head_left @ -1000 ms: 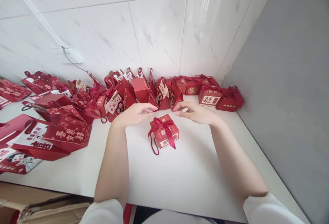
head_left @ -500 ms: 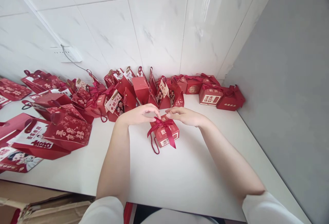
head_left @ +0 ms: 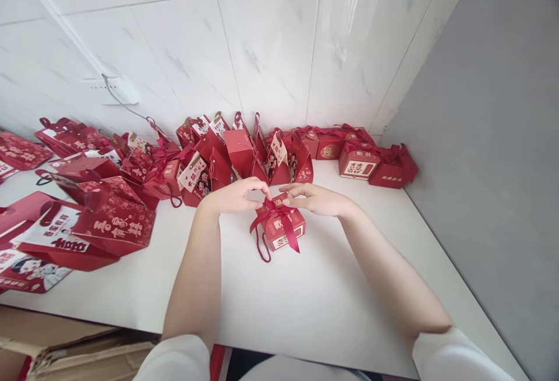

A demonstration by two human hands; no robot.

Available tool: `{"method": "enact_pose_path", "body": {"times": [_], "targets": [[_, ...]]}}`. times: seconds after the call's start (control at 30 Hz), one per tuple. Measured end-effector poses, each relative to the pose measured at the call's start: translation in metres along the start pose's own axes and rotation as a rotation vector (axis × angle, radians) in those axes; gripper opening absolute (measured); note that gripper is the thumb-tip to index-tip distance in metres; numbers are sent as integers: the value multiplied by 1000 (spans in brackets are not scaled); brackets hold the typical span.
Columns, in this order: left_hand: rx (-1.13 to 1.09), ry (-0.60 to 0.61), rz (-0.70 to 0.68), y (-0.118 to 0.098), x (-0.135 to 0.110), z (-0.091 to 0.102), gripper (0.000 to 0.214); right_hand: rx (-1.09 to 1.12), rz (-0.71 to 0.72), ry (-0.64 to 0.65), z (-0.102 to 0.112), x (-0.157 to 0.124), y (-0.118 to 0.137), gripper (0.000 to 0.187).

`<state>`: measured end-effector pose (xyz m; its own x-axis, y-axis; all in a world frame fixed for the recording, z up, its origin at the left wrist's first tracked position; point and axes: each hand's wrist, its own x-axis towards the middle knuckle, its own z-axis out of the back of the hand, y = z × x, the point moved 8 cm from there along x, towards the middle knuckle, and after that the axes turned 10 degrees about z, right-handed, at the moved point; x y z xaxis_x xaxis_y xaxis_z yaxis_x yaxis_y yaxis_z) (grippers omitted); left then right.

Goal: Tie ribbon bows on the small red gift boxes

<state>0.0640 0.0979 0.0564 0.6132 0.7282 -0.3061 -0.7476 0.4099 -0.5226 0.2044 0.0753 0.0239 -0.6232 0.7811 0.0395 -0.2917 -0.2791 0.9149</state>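
A small red gift box (head_left: 297, 223) with white and gold lettering stands on the white table, between my two arms. Across its top runs a dark red satin ribbon (head_left: 289, 235) tied in a bow, one tail hanging over the front. A twisted red cord (head_left: 262, 250) loops down at the box's left side. My left hand (head_left: 238, 196) pinches the ribbon at the bow's left with thumb and index finger. From the right, my right hand (head_left: 312, 199) has its thumb and fingers closed at the bow's other side; the ribbon there is mostly covered.
Red gift bags (head_left: 114, 218) crowd the white table (head_left: 279, 305) at left. Further folded boxes (head_left: 239, 151) and ribboned boxes (head_left: 358, 162) line the tiled wall (head_left: 266, 43). A grey panel (head_left: 489, 154) rises on the right. Below the front-left edge sits an open cardboard carton (head_left: 87, 360).
Both hands stay at the bow. My left fingers have shifted very slightly on the ribbon, and the right fingertips have moved a little; the box stands almost where it was.
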Motion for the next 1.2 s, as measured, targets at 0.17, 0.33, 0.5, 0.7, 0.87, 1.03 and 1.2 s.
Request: {"method": "enact_pose_path", "body": {"times": [0.17,0.33,0.5,0.7,0.87,1.03,1.2], "targets": [[-35,-29,-26,-3,-2,3,31,5,29,6,-1,2,0,45],[25,-24,28,1,-2,1,17,-30,45,-6,0,3,-1,43],[-19,-36,-27,-6,-2,2,23,-26,54,1,-1,2,0,42],[25,-20,-33,-11,-5,2,26,-24,45,17,-1,2,2,42],[56,-37,46,2,-1,2,23,-2,58,24,-1,1,1,41],[39,-1,48,1,-1,-1,17,4,63,-6,2,2,-4,38],[-131,90,-73,-17,-6,-4,16,17,142,-14,4,4,3,37]]}}
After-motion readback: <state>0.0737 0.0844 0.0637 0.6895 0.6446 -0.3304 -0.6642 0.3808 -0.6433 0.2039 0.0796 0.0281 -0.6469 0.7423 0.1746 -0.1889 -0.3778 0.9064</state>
